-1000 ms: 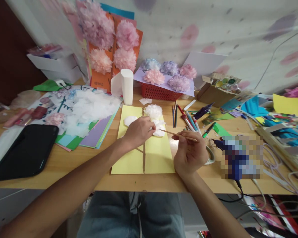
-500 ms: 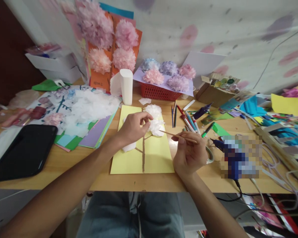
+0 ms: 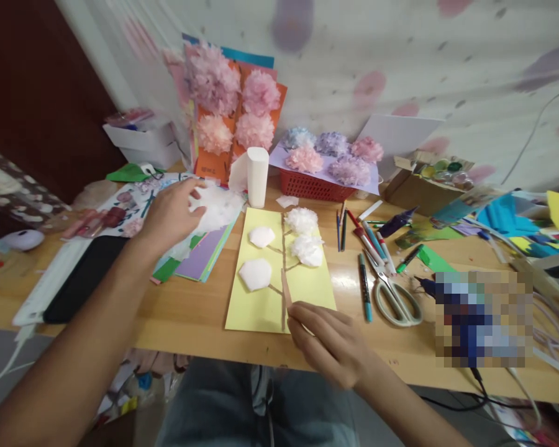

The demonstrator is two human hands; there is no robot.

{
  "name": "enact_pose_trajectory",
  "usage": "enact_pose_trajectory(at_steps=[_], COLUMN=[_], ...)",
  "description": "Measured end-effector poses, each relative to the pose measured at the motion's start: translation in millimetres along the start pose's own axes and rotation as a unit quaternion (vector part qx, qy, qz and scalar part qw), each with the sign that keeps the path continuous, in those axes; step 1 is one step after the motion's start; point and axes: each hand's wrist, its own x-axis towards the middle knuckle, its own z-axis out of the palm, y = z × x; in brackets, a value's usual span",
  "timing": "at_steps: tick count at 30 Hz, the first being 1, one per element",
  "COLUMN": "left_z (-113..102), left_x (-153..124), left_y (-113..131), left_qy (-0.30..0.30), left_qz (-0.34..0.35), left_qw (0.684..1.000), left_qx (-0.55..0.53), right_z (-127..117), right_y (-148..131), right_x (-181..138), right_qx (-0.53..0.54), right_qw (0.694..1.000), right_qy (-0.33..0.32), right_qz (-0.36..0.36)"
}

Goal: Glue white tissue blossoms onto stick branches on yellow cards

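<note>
My left hand (image 3: pixel 174 211) is over the pile of white tissue paper (image 3: pixel 217 205) on the left, its fingers curved and apart; I cannot tell whether it touches the pile. A thin wooden stick (image 3: pixel 286 288) is pinched in my right hand (image 3: pixel 328 341), its tip pointing up over the yellow sheet (image 3: pixel 254 313). A brown tree with branches is on that sheet. Two fluffy white paper flowers (image 3: pixel 302 221) sit at the upper right branches. At the left branches lie two flat white paper pieces, an upper one (image 3: pixel 261 236) and a lower one (image 3: pixel 255 274).
Right of the sheet lie scissors (image 3: pixel 397 301), a teal pen (image 3: pixel 364 288) and several markers. A partly blurred blue glue gun (image 3: pixel 468 323) is farther right. Behind stand a white roll (image 3: pixel 258 177) and a red basket (image 3: pixel 312 185). A black tablet (image 3: pixel 86 282) lies at left.
My left hand has moved from the white flowers leftward to the tissue pile. My right hand, still with the stick, has come down to the sheet's lower right, uncovering the scissors. The view has shifted.
</note>
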Motion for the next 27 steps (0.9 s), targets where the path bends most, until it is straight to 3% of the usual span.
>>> enact_pose_trajectory(at_steps=[5, 9, 12, 16, 19, 21, 24, 27], left_z=[-14, -6, -5, -11, -15, -14, -5, 11], left_x=[-9, -11, -6, 2, 3, -2, -12, -21], left_y=[-36, -38, -38, -32, -12, 13, 60, 105], left_qy=[-0.101, -0.104, -0.016, 0.146, 0.237, 0.255, 0.148, -0.021], left_qz=[-0.076, -0.098, -0.086, -0.042, -0.001, 0.029, 0.041, 0.042], left_qw=[0.983, 0.981, 0.988, 0.982, 0.969, 0.967, 0.971, 0.926], left_qx=[0.131, 0.134, 0.129, 0.109, 0.065, 0.008, -0.186, -0.376], right_z=[4, 7, 6, 1, -2, -2, -3, -5], right_y=[0, -3, -4, -4, -3, -1, 6, 22], right_x=[-1, -4, -5, -5, -8, -10, -5, 12], right_qx=[0.000, -0.002, -0.001, 0.025, 0.053, 0.053, 0.046, 0.096], right_qw=[0.998, 0.997, 0.995, 0.986, 0.982, 0.985, 0.982, 0.938], right_qy=[-0.048, -0.074, -0.104, -0.161, -0.169, -0.141, -0.057, 0.052], right_qz=[-0.027, -0.020, -0.003, 0.043, 0.066, 0.087, 0.172, 0.328])
